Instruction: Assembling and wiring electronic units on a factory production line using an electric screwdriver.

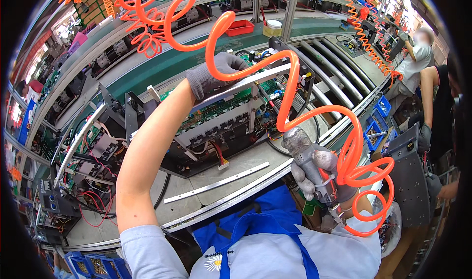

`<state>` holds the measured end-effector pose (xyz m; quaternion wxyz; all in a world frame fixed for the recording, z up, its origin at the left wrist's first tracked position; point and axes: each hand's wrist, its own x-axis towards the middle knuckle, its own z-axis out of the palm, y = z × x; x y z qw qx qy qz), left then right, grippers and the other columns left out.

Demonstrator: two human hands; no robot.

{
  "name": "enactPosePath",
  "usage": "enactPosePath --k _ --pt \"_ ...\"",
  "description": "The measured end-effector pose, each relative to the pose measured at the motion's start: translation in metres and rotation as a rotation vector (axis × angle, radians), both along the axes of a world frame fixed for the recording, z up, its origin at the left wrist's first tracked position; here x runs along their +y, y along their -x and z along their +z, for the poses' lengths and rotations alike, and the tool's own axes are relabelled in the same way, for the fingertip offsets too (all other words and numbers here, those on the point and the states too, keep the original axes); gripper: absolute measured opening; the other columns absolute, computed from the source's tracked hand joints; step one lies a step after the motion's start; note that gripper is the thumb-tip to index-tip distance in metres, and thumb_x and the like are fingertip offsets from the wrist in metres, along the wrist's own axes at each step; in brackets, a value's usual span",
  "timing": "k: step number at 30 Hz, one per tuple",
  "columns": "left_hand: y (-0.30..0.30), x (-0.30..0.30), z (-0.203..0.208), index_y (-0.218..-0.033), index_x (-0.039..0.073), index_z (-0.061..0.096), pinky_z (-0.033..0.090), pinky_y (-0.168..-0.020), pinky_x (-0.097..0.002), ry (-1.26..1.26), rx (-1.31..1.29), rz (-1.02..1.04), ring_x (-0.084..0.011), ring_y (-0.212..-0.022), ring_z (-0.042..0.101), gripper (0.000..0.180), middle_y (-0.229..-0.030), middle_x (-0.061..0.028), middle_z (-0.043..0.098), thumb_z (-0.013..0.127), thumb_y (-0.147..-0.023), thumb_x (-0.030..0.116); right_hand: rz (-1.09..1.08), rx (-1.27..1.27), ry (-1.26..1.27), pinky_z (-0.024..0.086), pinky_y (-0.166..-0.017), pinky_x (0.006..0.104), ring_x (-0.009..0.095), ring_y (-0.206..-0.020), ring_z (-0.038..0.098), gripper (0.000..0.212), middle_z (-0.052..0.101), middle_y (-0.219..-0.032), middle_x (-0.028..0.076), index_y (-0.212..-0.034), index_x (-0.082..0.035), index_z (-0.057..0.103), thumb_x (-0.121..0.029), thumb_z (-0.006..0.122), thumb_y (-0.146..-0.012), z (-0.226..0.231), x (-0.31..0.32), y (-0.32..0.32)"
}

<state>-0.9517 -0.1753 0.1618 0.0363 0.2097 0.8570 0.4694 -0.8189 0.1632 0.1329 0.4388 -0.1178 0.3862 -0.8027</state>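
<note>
My left hand (210,77), in a grey glove, is curled over a pale metal strip (268,74) along the top of an open electronic unit; its fingertips are partly hidden. Under the strip the unit shows green circuit boards (209,115), a bundle of coloured wires with a white connector (223,164) and a dark base. Off the bench's near edge, my gloved right hand (324,165) is wrapped round a pneumatic screwdriver (309,156). A coiled orange air hose (290,89) runs from the tool and crosses in front of my left hand.
A loose metal strip (216,183) lies on the bench before the unit. Another open unit (93,156) stands left. Metal rollers (327,72) lie beyond right. A red tray (240,28) and white tub (273,27) stand behind. At right, a co-worker's gloved hand (424,137) touches a dark panel (405,175).
</note>
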Motion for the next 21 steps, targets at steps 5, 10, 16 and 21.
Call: enactPosePath --k 5,10,16,21 --pt "0.003 0.004 -0.003 -0.097 0.002 0.075 0.046 -0.061 -0.0263 -0.023 0.085 -0.009 -0.0054 -0.068 0.054 0.028 -0.076 0.0018 0.066 0.072 -0.087 0.027 0.015 -0.005 0.024 0.06 -0.057 0.0322 0.02 -0.067 0.065 0.063 0.061 -0.092 0.017 -0.143 0.003 0.036 -0.034 0.057 -0.097 0.004 0.004 -0.001" --pt "0.001 0.003 -0.001 -0.098 0.001 0.076 0.046 -0.06 -0.0265 -0.008 0.061 0.013 -0.0054 -0.067 0.053 0.027 -0.076 0.002 0.065 0.072 -0.087 0.026 0.066 -0.073 0.111 0.062 -0.061 0.0347 0.022 -0.073 0.068 0.06 0.061 -0.095 0.019 -0.141 0.002 0.038 -0.034 0.058 -0.097 -0.006 0.006 0.006" --pt "-0.003 -0.004 0.008 -0.107 0.002 0.075 0.044 -0.059 -0.026 0.001 -0.003 -0.029 -0.0048 -0.067 0.053 0.029 -0.076 0.0018 0.065 0.07 -0.087 0.022 0.078 -0.055 0.091 0.062 -0.06 0.034 0.021 -0.072 0.067 0.059 0.061 -0.095 0.019 -0.14 0.001 0.039 -0.036 0.057 -0.098 -0.001 0.005 0.005" --pt "-0.011 -0.001 0.02 -0.11 0.003 0.075 0.044 -0.058 -0.0254 0.043 -0.12 -0.008 -0.0047 -0.067 0.052 0.029 -0.076 0.002 0.065 0.068 -0.087 0.019 0.037 -0.019 0.014 0.062 -0.058 0.0324 0.019 -0.068 0.065 0.055 0.06 -0.093 0.017 -0.137 0.0 0.042 -0.037 0.055 -0.098 0.007 0.007 0.002"
